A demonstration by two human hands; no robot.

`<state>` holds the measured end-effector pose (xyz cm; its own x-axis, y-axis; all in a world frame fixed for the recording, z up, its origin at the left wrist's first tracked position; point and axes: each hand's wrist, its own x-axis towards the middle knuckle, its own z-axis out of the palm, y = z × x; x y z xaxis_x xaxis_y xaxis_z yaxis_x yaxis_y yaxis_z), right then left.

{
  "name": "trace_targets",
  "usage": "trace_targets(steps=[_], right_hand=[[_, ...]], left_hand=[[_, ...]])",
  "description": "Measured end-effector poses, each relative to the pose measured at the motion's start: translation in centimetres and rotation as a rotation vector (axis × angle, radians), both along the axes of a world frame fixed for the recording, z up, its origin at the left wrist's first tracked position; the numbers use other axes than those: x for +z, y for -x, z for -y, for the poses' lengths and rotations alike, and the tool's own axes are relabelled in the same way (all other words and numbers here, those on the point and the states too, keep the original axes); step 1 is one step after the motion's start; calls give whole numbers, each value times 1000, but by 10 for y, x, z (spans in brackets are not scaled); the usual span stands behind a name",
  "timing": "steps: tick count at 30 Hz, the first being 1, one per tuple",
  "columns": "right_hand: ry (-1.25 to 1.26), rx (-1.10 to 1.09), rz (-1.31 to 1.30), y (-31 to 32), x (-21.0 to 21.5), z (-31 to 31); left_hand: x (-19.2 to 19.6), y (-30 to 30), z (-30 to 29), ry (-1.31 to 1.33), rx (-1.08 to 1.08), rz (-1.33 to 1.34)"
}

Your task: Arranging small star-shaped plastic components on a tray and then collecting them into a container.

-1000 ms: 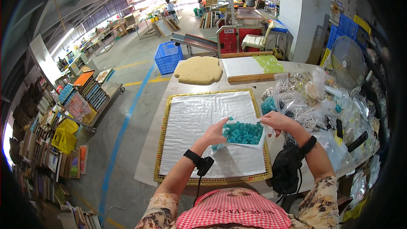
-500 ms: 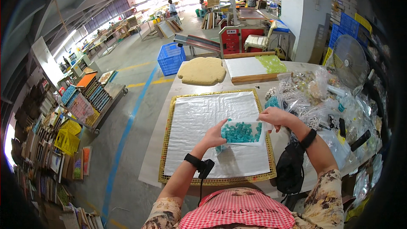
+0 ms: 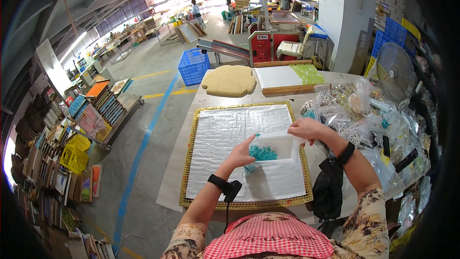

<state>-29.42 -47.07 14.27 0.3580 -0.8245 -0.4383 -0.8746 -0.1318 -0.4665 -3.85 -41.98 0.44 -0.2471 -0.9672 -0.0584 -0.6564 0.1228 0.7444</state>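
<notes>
A shallow white tray (image 3: 286,147) is held above the white sheet (image 3: 215,172), which lies inside a gold-edged mesh frame (image 3: 188,163). Teal chips (image 3: 262,153) are heaped at the tray's left end; its right part is bare. My left hand (image 3: 239,155) grips that left end, thumb along the far rim. At the tray's upper right corner, my right hand (image 3: 306,129) is closed on the rim. More teal pieces (image 3: 249,168) show just below the left hand, seemingly in a clear bag; the bag's edges are hard to make out.
Clear bags of small pieces (image 3: 354,100) crowd the table's right side, near a standing fan (image 3: 395,71). Beyond the frame lie a tan sponge-like pad (image 3: 229,80) and a panel with green tiles (image 3: 282,77). A black pouch (image 3: 328,192) hangs by the near edge.
The teal chips, spread across the tray before, have slid to its left end. Tray and hands have barely shifted; my right hand moved slightly left.
</notes>
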Motion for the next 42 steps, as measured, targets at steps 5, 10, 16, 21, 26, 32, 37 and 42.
trace_targets(steps=[5,10,16,21,26,32,37,42], right_hand=[[81,29,-55,-10,10,-5],[188,46,-209,-22,24,-12],[467,197,-305,-33,34,-22],[461,221,-254,-29,46,-28],[509,184,-242,-13,48,-22],[531,-112,-101,47,12,11],[161,-554,582,101,-88,0],[-7,-840,1011,152,-175,-55]], left_hand=[[0,-1,-2,23,-6,8],[-8,-2,-5,30,-8,-44],[-18,-7,-6,9,13,-72],[-18,-8,-8,42,19,-112],[-12,-7,-12,25,11,-94],[-19,-7,-15,74,16,-49],[-58,18,-47,325,205,9],[-95,29,-60,234,175,-4]])
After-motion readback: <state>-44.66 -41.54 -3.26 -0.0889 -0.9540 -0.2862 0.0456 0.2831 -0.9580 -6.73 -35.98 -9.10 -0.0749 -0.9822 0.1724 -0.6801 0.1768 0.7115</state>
